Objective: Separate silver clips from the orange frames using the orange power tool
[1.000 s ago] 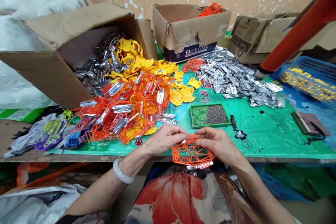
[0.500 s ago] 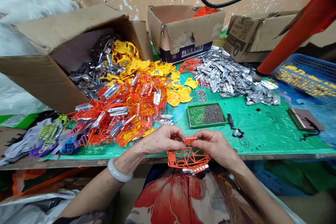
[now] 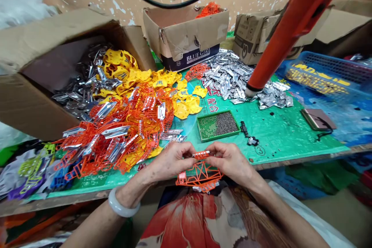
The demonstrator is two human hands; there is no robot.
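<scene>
An orange plastic lattice frame (image 3: 200,175) is held between both hands just over the table's front edge. My left hand (image 3: 178,159) pinches the left end of its upper bar, and my right hand (image 3: 229,159) pinches the right end. Silvery pieces show along that bar and on the frame's lower edge. Fingers partly cover the frame's upper corners. Beyond the hands lies a green tray (image 3: 207,136) with many small dark metal pieces (image 3: 226,123) in its right half. A heap of similar orange frames (image 3: 116,131), some with silvery strips, lies to the left.
Yellow plastic parts (image 3: 186,106) lie behind the orange heap, with silver pieces (image 3: 229,71) farther right. Cardboard boxes (image 3: 186,38) line the back. An orange tool (image 3: 290,35) hangs over the right side. A blue basket (image 3: 328,81) and a flat pinkish case (image 3: 315,119) stand right.
The whole scene has shifted left in view as the head turned right. The orange tool appears farther left. Both hands keep their pinch on the frame, with the upper bar slightly turned.
</scene>
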